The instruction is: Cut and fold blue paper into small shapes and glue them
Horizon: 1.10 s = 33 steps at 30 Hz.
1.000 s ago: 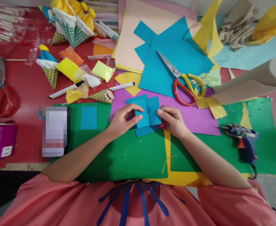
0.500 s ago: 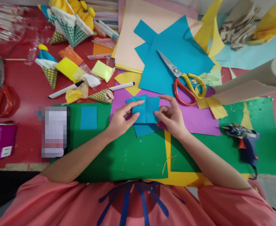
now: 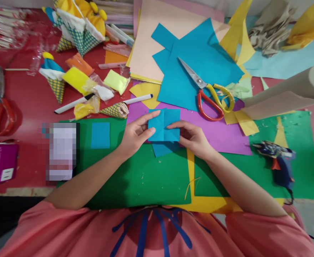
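Note:
Between my hands is a small blue sheet of paper point(image 3: 159, 134) with a crease down its middle. My left hand point(image 3: 137, 134) grips its left side, thumb and fingers on the face of the paper. My right hand point(image 3: 193, 137) holds the right side, with the index finger lying over the front and the thumb near the lower right edge. Below and partly behind it lies another blue piece point(image 3: 165, 150). A separate blue rectangle point(image 3: 100, 135) rests on the green mat point(image 3: 146, 182), left of my left hand.
Open scissors point(image 3: 202, 85) lie on a large blue sheet point(image 3: 189, 53) beyond my hands. A glue gun point(image 3: 280, 160) is at the right, a phone point(image 3: 62, 151) at the left. Paper cones point(image 3: 56, 85), clay packets point(image 3: 76, 79) and markers stand at the back left. A paper roll point(image 3: 282, 91) lies right.
My right index finger has moved left onto the front of the creased blue paper. The paper has shifted slightly, and my left hand keeps its hold.

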### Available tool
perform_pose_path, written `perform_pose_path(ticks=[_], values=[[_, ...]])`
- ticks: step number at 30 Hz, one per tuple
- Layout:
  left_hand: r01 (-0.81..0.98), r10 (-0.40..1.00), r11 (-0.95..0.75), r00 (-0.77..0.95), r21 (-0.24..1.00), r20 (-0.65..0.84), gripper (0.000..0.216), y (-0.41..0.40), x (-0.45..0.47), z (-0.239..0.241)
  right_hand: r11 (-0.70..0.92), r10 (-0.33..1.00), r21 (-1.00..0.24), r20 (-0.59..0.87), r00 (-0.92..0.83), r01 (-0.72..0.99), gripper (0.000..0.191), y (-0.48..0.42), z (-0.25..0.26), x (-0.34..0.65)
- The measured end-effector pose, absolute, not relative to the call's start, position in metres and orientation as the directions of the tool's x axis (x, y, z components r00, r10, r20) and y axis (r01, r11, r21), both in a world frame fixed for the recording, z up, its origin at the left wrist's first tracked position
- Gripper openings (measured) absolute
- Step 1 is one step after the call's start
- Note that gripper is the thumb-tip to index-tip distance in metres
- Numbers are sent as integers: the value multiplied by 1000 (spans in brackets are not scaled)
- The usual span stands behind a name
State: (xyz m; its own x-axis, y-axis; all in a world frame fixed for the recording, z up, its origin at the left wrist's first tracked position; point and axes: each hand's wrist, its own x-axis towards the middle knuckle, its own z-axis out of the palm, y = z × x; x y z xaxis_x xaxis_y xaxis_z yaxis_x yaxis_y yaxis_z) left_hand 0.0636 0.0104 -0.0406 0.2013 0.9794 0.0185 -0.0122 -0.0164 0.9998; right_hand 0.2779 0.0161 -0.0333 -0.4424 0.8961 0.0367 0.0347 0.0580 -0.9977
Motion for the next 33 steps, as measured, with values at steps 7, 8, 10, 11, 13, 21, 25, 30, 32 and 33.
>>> perform_pose_path(ticks=[7, 8, 10, 11, 13, 21, 25, 30, 32, 33], values=[[-81, 946, 17, 324, 997, 10, 41, 9, 59, -43, -88, 927, -995, -68, -369, -40, 24, 16, -33, 275], [-47, 948, 0, 319, 999, 15, 41, 9, 60, -42, -116, 932, -992, -89, -352, -57, 25, 16, -32, 274], [59, 949, -69, 312, 996, 47, 38, 8, 62, -40, -155, 939, -983, -117, -325, -94, 26, 17, -31, 274], [114, 945, -120, 317, 986, 78, 37, 8, 63, -39, -167, 941, -980, -124, -316, -112, 26, 17, -30, 273], [197, 933, -221, 327, 955, 149, 34, 8, 65, -38, -178, 943, -974, -128, -307, -140, 25, 17, -28, 272], [307, 935, -312, 267, 899, 233, 12, 10, 67, -32, -168, 928, -985, -147, -342, -33, 24, 15, -28, 272], [370, 949, -299, 211, 879, 234, 13, 9, 67, -32, -130, 935, -990, -107, -338, -48, 24, 15, -30, 272], [329, 976, -165, 187, 930, 107, 20, 7, 67, -36, -180, 947, -974, -133, -292, -140, 33, 15, -33, 270], [255, 982, -98, 180, 962, 52, 24, 6, 68, -37, -195, 949, -968, -147, -279, -155, 37, 15, -34, 269], [209, 982, -64, 186, 976, 25, 27, 5, 68, -37, -200, 950, -968, -153, -273, -154, 38, 15, -34, 269]])
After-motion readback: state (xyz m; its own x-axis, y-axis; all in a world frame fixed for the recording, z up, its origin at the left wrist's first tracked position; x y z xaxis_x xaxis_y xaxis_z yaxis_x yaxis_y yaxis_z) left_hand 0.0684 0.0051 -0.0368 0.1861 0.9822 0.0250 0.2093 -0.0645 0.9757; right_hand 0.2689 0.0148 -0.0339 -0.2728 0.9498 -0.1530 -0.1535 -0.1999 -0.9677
